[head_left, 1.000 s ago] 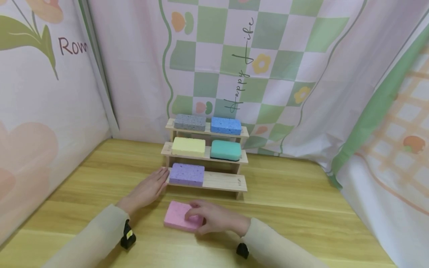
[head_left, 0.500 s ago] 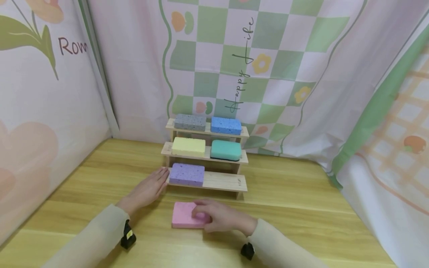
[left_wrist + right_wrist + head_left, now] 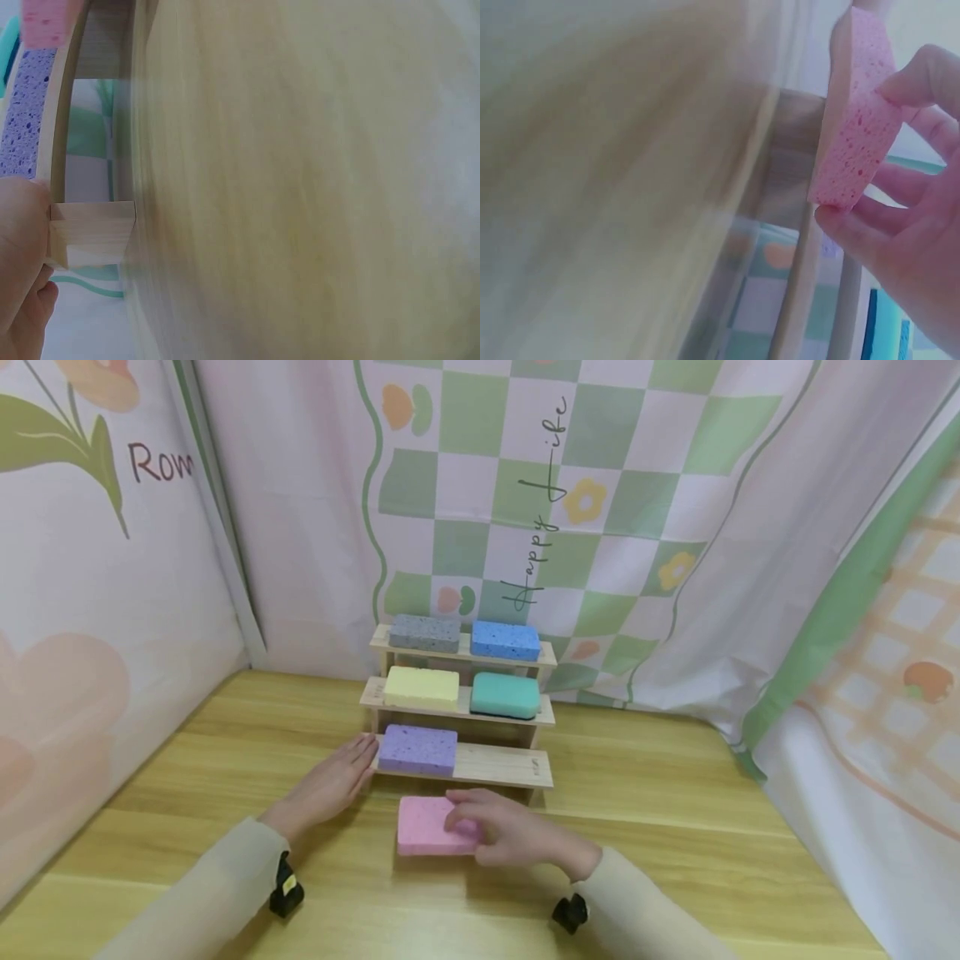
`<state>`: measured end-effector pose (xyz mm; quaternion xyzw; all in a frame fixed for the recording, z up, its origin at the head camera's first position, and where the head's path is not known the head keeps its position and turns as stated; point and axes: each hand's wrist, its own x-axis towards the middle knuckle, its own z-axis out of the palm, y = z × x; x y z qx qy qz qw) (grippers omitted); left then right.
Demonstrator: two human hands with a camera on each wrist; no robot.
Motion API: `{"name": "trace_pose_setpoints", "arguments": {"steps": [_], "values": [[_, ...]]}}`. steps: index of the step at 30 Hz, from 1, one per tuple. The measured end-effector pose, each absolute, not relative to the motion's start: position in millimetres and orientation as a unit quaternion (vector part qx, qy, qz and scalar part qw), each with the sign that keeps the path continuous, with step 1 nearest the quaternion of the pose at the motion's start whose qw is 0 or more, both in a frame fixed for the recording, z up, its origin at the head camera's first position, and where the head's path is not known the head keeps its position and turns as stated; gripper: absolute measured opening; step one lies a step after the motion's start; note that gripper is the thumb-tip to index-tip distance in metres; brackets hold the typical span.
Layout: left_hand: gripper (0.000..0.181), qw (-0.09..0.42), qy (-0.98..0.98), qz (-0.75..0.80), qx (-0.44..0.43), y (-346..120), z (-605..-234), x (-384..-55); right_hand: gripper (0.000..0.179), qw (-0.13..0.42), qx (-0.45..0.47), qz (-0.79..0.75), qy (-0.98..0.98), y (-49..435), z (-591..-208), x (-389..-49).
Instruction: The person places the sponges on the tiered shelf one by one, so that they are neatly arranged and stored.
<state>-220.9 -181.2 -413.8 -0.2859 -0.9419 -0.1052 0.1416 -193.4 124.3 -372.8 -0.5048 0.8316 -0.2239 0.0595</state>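
Note:
In my right hand (image 3: 517, 831) a pink sponge (image 3: 427, 825) is pinched between thumb and fingers, raised off the table in front of the bottom tier. The right wrist view shows the thumb at one end of the pink sponge (image 3: 859, 124) and fingers at its other edges. My left hand (image 3: 330, 785) touches the left end of a three-tier wooden rack (image 3: 502, 766), its fingers mostly straight in the head view. Beside those fingers a purple sponge (image 3: 417, 750) lies on the bottom tier's left half; the tier's right half is bare.
A yellow sponge (image 3: 422, 687) and a teal sponge (image 3: 505, 695) lie on the middle tier. Grey (image 3: 424, 633) and blue (image 3: 505, 640) sponges share the top tier. Behind the rack hangs a checked curtain (image 3: 577, 468); fabric also walls both sides of the wooden table (image 3: 660, 827).
My right hand has carried the pink sponge up off the table, to the right and toward the rack, turning it straighter. My left hand has stayed at the rack's end.

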Motion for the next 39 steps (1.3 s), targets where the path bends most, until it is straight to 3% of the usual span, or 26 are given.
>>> {"name": "trace_pose_setpoints", "arguments": {"steps": [19, 39], "values": [[0.044, 0.148, -0.941, -0.096, -0.289, -180.6, -412.5, -220.6, 0.049, 0.006, -0.479, -0.276, 0.833, 156.6, -345.3, -206.8], [0.045, 0.143, -0.941, -0.091, -0.291, -181.0, -413.4, -220.2, 0.043, 0.007, -0.402, -0.282, 0.871, 183.0, -343.6, -234.6]]}}
